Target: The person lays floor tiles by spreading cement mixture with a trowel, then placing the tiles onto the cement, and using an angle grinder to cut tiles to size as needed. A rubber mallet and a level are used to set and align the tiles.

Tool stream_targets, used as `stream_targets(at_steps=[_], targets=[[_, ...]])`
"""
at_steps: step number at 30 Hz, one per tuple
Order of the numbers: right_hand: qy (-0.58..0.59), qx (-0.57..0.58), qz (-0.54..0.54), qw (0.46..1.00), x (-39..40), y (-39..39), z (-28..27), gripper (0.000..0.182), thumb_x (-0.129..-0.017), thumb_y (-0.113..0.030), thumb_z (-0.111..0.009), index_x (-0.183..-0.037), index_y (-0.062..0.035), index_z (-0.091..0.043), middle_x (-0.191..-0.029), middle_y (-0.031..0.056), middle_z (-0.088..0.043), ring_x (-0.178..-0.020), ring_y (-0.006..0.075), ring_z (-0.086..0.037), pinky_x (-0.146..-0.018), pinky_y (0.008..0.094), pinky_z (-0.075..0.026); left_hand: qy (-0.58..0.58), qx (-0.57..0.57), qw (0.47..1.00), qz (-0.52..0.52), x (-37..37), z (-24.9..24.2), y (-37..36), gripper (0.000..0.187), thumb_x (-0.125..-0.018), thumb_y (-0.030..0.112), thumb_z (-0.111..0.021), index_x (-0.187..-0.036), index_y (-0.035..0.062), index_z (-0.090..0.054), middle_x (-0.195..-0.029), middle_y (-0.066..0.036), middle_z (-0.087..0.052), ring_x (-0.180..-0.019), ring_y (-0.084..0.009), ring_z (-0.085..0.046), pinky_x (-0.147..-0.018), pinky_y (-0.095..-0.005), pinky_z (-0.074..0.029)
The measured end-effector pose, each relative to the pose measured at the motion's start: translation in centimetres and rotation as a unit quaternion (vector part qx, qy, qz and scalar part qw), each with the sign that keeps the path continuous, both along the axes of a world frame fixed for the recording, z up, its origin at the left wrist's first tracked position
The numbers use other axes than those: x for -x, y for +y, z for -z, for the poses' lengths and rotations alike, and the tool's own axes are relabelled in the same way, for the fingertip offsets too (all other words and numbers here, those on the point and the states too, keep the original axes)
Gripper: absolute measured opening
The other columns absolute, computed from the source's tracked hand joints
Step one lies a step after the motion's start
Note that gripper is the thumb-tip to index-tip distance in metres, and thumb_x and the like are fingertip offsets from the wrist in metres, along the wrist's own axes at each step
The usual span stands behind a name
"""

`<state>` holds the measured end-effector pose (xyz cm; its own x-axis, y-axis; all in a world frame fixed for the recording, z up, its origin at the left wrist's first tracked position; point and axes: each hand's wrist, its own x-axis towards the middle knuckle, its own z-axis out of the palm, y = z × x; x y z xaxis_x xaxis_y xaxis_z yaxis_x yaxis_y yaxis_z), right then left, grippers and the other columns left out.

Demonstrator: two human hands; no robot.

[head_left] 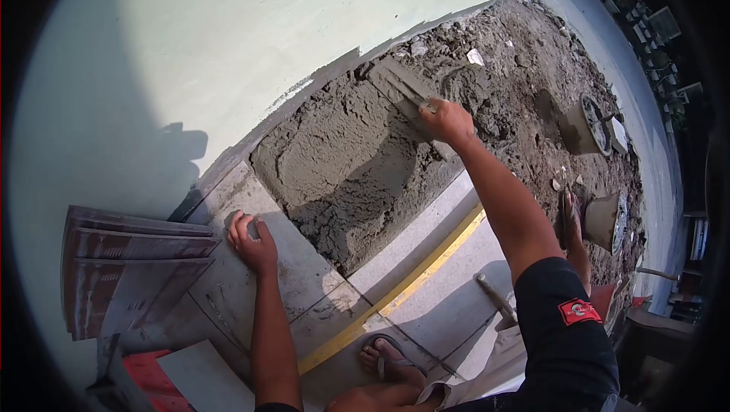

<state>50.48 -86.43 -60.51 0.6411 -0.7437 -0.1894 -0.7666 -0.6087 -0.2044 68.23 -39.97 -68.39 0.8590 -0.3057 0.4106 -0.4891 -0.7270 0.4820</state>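
Wet grey mortar [334,150] lies spread between the pale wall and the laid tiles. My right hand [449,122] is closed on the handle of a long mortar-coated float [399,83], which rests across the far end of the mortar. On a laid tile [304,248] at the mortar's near left edge is my left hand [252,241], its fingers curled around a small grey lump, too hidden to name.
Stacked tiles [141,271] lean by the wall [251,17] at left. A yellow strip [433,256] edges the step. Two buckets [582,129] [602,222] stand on rough soil at right. A hammer-like tool [494,296] lies near my knee.
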Motion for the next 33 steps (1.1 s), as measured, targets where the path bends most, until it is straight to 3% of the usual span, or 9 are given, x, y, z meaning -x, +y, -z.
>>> stream_targets(at_steps=[2, 5, 9, 12, 16, 20, 24, 28, 33], targets=[[-0.045, -0.002, 0.048, 0.998, 0.6, -1.0, 0.4, 0.050, -0.096, -0.047, -0.060, -0.130, -0.0109, -0.069, -0.108, 0.0228, -0.075, -0.101, 0.0388, -0.073, -0.091, 0.0445, -0.057, 0.001, -0.007, 1.000, -0.009, -0.2, -0.1, -0.4, 0.015, -0.088, 0.016, -0.071, -0.101, 0.0091, -0.065, -0.130, -0.011, -0.066, -0.119, -0.0367, -0.059, -0.106, -0.0478, -0.042], [-0.164, -0.234, 0.102, 0.953, 1.3, 1.4, 0.6, 0.048, -0.093, -0.039, -0.067, -0.111, 0.0059, -0.074, -0.103, 0.0266, -0.075, -0.100, 0.0377, -0.073, -0.091, 0.0405, -0.055, 0.000, -0.030, 0.999, -0.024, 0.4, 0.0, 0.0, 0.016, -0.089, 0.018, -0.070, -0.101, 0.0088, -0.065, -0.129, -0.011, -0.066, -0.118, -0.0370, -0.059, -0.106, -0.0481, -0.042], [-0.169, -0.331, 0.007, 0.928, 3.5, 11.3, -0.1, 0.049, -0.096, -0.041, -0.066, -0.115, 0.0033, -0.074, -0.106, 0.0311, -0.072, -0.103, 0.0437, -0.072, -0.091, 0.0434, -0.054, -0.009, -0.041, 0.999, -0.028, 0.1, -0.3, -0.9, 0.018, -0.090, 0.022, -0.069, -0.101, 0.0083, -0.065, -0.129, -0.012, -0.066, -0.119, -0.0371, -0.059, -0.106, -0.0480, -0.041], [-0.136, -0.266, -0.084, 0.951, 5.6, 13.5, -0.6, 0.051, -0.098, -0.045, -0.063, -0.126, -0.0034, -0.070, -0.103, 0.0298, -0.073, -0.100, 0.0460, -0.071, -0.090, 0.0482, -0.056, -0.013, -0.032, 0.999, -0.022, 0.1, 0.2, -0.5, 0.017, -0.091, 0.022, -0.069, -0.101, 0.0084, -0.065, -0.129, -0.012, -0.065, -0.120, -0.0373, -0.058, -0.106, -0.0479, -0.041], [0.159, -0.103, -0.214, 0.958, 7.8, 9.4, -5.9, 0.045, -0.099, -0.048, -0.057, -0.128, -0.0154, -0.067, -0.091, 0.0195, -0.075, -0.090, 0.0381, -0.074, -0.082, 0.0499, -0.058, -0.007, -0.029, 1.000, -0.007, 0.2, -0.3, -0.2, 0.017, -0.091, 0.022, -0.069, -0.101, 0.0081, -0.065, -0.130, -0.013, -0.065, -0.120, -0.0374, -0.058, -0.107, -0.0481, -0.041], [0.198, -0.053, -0.088, 0.975, 11.1, 3.3, -9.0, 0.045, -0.097, -0.045, -0.059, -0.130, -0.0160, -0.069, -0.092, 0.0200, -0.076, -0.089, 0.0350, -0.075, -0.081, 0.0470, -0.060, -0.003, -0.028, 1.000, -0.004, 0.1, -0.1, 0.0, 0.018, -0.092, 0.022, -0.068, -0.101, 0.0075, -0.065, -0.130, -0.013, -0.065, -0.121, -0.0379, -0.057, -0.107, -0.0483, -0.040], [0.070, -0.145, 0.024, 0.987, 12.8, 2.9, -7.2, 0.046, -0.093, -0.042, -0.063, -0.119, -0.0053, -0.074, -0.106, 0.0271, -0.074, -0.100, 0.0392, -0.074, -0.092, 0.0468, -0.058, 0.006, -0.030, 0.999, -0.022, 0.3, -0.9, -0.8, 0.019, -0.091, 0.022, -0.068, -0.101, 0.0065, -0.064, -0.130, -0.013, -0.064, -0.121, -0.0383, -0.057, -0.107, -0.0485, -0.040], [0.005, -0.250, -0.062, 0.966, 12.6, 8.6, -6.6, 0.047, -0.092, -0.043, -0.066, -0.115, -0.0023, -0.076, -0.106, 0.0277, -0.074, -0.101, 0.0454, -0.071, -0.094, 0.0466, -0.055, 0.005, -0.034, 0.999, -0.028, 0.1, -0.4, -0.4, 0.019, -0.090, 0.021, -0.069, -0.101, 0.0059, -0.064, -0.130, -0.013, -0.064, -0.121, -0.0382, -0.057, -0.107, -0.0486, -0.040], [-0.021, -0.272, -0.029, 0.962, 13.1, 3.5, -8.0, 0.046, -0.094, -0.040, -0.067, -0.111, 0.0017, -0.075, -0.093, 0.0212, -0.075, -0.082, 0.0302, -0.074, -0.075, 0.0421, -0.057, 0.013, -0.026, 0.999, -0.018, 0.1, -0.2, -0.4, 0.019, -0.090, 0.021, -0.069, -0.101, 0.0066, -0.064, -0.130, -0.013, -0.064, -0.120, -0.0375, -0.057, -0.107, -0.0489, -0.041]])
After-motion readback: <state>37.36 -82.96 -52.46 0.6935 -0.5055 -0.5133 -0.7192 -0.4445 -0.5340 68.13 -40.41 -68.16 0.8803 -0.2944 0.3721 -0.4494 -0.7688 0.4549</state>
